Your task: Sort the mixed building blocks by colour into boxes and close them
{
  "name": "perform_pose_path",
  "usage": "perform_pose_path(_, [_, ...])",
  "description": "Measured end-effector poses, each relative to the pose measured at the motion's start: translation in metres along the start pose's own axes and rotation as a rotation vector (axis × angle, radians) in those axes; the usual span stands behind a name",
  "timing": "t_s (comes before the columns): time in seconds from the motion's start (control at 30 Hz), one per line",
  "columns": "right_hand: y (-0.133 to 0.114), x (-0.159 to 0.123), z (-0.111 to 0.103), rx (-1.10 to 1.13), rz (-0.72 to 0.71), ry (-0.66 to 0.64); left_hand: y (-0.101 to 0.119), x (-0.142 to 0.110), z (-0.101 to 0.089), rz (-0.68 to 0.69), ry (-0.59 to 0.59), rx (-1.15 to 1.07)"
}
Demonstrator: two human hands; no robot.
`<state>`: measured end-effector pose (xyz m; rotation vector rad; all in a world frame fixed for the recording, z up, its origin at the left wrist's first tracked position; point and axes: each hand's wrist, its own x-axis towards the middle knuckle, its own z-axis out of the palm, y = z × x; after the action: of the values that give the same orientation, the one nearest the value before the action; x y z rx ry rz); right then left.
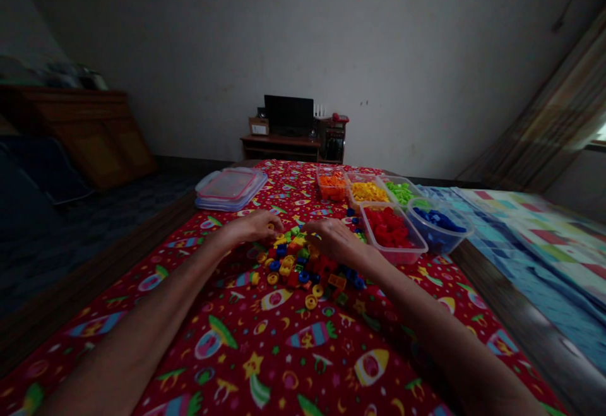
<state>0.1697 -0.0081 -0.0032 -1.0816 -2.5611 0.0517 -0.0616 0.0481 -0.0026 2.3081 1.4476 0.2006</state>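
A heap of mixed plastic building blocks [286, 266], in yellow, blue, red, green and orange, lies on the patterned red cloth. At its far left edge is my left hand [259, 225], its fingers curled around a small yellow toy wheel [271, 227]. My right hand [334, 237] reaches over the heap's right side with its fingers bent down toward the blocks. What those fingertips hold, if anything, is hidden. Loose yellow wheels [310, 302] lie at the near edge of the heap.
Right of the heap stand plastic tubs of orange [331, 182], yellow [368, 192], green [400, 192], red [387, 228] and blue pieces [438, 219]. Stacked lids [231, 187] lie at the back left. A bed [540, 239] adjoins the table's right side.
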Motion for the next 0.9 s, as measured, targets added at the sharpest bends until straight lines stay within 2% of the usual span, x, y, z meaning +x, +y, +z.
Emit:
perform_pose_path(0.1, [-0.003,0.004,0.017,-0.018,-0.152,-0.105,-0.004,0.003,0.003,0.004,-0.037,0.060])
perform_pose_path(0.2, [0.001,0.007,0.030,-0.060,-0.217,-0.151,-0.002,0.007,0.008,0.019,-0.086,0.112])
perform_pose_path(0.4, [0.007,-0.001,0.038,-0.165,-0.123,-0.074,0.010,0.006,0.013,0.018,-0.114,0.169])
perform_pose_path(0.6, [0.000,-0.001,0.027,-0.129,-0.005,-0.043,0.012,0.002,0.009,0.050,-0.110,0.132])
perform_pose_path(0.77, [0.007,0.001,0.020,-0.042,-0.031,0.093,0.007,0.005,0.007,0.084,-0.039,-0.008])
perform_pose_path(0.83, [0.011,0.002,0.022,0.029,-0.021,0.161,0.009,0.006,0.006,0.081,-0.002,-0.157])
perform_pose_path(0.9, [0.013,0.004,0.023,0.133,0.047,0.206,0.014,0.003,0.006,0.071,0.032,-0.391])
